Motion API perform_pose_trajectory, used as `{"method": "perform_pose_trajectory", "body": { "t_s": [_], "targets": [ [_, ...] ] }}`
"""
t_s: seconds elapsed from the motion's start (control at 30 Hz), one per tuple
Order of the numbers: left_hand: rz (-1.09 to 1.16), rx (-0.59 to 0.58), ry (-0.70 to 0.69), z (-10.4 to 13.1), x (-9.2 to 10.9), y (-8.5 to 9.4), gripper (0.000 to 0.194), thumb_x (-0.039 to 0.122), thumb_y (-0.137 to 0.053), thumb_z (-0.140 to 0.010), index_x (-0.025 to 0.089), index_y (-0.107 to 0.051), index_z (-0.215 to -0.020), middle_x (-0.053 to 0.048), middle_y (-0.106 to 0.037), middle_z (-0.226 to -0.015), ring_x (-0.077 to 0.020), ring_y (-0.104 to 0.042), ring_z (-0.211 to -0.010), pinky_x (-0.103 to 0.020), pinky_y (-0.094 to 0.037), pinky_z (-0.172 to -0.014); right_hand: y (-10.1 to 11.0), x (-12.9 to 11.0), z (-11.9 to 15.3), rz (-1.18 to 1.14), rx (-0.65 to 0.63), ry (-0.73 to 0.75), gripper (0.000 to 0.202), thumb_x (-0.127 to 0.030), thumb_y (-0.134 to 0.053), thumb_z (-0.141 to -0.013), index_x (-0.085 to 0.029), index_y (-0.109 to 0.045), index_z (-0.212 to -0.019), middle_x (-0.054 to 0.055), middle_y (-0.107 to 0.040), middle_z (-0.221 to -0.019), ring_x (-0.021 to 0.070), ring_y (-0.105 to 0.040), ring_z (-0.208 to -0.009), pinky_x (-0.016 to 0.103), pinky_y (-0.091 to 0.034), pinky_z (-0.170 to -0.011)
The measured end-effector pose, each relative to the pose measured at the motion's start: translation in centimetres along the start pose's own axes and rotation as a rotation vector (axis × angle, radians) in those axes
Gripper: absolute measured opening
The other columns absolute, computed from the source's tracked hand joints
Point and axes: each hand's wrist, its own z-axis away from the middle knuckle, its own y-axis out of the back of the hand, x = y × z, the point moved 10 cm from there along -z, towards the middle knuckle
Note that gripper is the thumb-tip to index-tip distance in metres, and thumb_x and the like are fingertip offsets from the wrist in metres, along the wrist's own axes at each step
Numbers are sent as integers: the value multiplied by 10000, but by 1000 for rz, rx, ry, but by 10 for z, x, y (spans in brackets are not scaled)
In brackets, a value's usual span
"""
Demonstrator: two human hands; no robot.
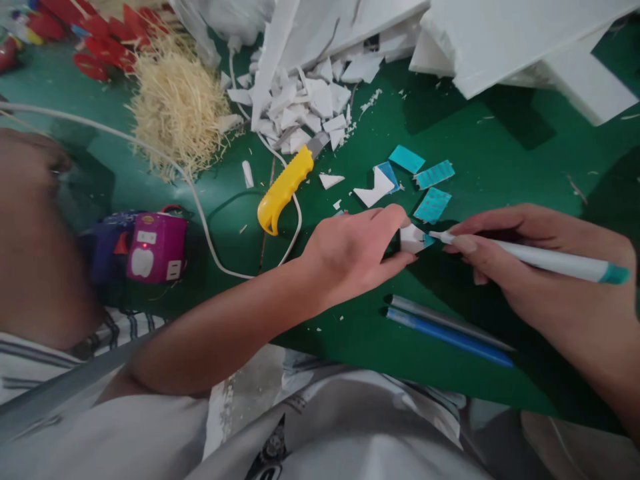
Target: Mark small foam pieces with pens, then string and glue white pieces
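Between the thumb and fingers of my left hand [350, 250] is a small white foam piece [411, 239], with teal colour along its right edge. My right hand [520, 247] grips a white marker pen [550, 259] with a teal end, and its tip meets or nearly meets the teal edge. Just above lie several teal-coloured pieces [433, 205] and a white notched piece [374, 189] beside a blue one [387, 175]. A grey pen [445, 320] and a blue pen [450, 337] rest on the green table below my hands.
A yellow box cutter [286, 190] lies left of my hands, by white foam scraps [315, 107]. Large foam sheets [530, 40] fill the back right. Straw [177, 107], a white cable [200, 220], a magenta power adapter [157, 247] and another person's arm [40, 247] are at left.
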Motion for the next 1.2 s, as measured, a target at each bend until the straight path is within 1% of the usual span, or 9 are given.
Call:
{"method": "perform_pose_trajectory", "body": {
  "t_s": [0.17, 0.3, 0.47, 0.57, 0.73, 0.83, 0.97, 1.1, 1.2],
  "targets": [
    [6, -18, 13, 0, -1, -2, 356, 497, -664, -947, 216, -674, -1166, 64, -569, -667, -132, -596, -614, -258, -402, -626, -4, 5, 0, 6, -51, 25, 395, -618, -721, -822, -248, -729, -683, -10, -619, -512, 94, -517, -431, 256, -263, -378],
    [8, -8, 3, -1, -1, -1, 344, 496, -669, -944, 220, -675, -1149, 71, -554, -653, -120, -571, -595, -247, -379, -610, 0, 5, 0, -10, 12, 36, 329, -600, -726, -831, -277, -772, -788, -6, -675, -605, 91, -527, -452, 270, -336, -422],
    [7, -14, 12, 0, -1, -1, 341, 490, -663, -946, 219, -671, -1152, 74, -547, -641, -125, -592, -612, -246, -405, -624, -5, 9, -1, -23, -49, -61, 365, -594, -745, -801, -253, -722, -673, -10, -613, -519, 102, -515, -446, 259, -293, -393],
    [8, -16, 8, 0, -2, -1, 343, 488, -659, -948, 215, -670, -1156, 67, -561, -653, -127, -594, -610, -253, -413, -636, -1, 5, -2, -42, -15, -54, 301, -533, -770, -780, -240, -749, -714, -7, -654, -556, 98, -530, -442, 251, -326, -397],
    [11, 8, -15, 1, 0, 0, 340, 483, -663, -946, 226, -664, -1169, 70, -556, -647, -127, -581, -603, -253, -405, -624, -6, 7, -3, -58, -51, -120, 226, -420, -778, -770, -236, -722, -652, -15, -622, -502, 99, -527, -420, 234, -290, -370],
    [5, -14, 7, 0, 0, 0, 340, 493, -652, -952, 226, -670, -1161, 65, -561, -658, -129, -573, -601, -258, -400, -627, -4, 5, -3, -70, -26, -81, 176, -397, -785, -757, -239, -745, -689, -16, -655, -543, 89, -533, -432, 228, -325, -392],
    [13, -34, 20, 0, -1, -2, 344, 492, -644, -956, 219, -664, -1164, 57, -584, -679, -141, -617, -658, -259, -429, -672, -5, 6, -2, -56, -57, -36, 240, -434, -771, -781, -231, -734, -657, -20, -605, -486, 81, -504, -417, 227, -247, -369],
    [18, -17, 11, 0, -1, -1, 335, 484, -653, -952, 219, -662, -1156, 61, -579, -675, -139, -622, -666, -254, -434, -670, -2, 5, -2, -41, -38, -44, 266, -492, -764, -781, -229, -766, -741, -7, -659, -559, 87, -517, -440, 240, -314, -398],
    [19, -19, 16, 0, -2, -2, 331, 482, -653, -952, 223, -668, -1158, 66, -564, -662, -131, -593, -626, -254, -416, -654, -5, 3, -2, -16, -75, -55, 366, -562, -756, -771, -226, -711, -633, -8, -598, -492, 90, -469, -412, 251, -257, -365]
  ]
}}
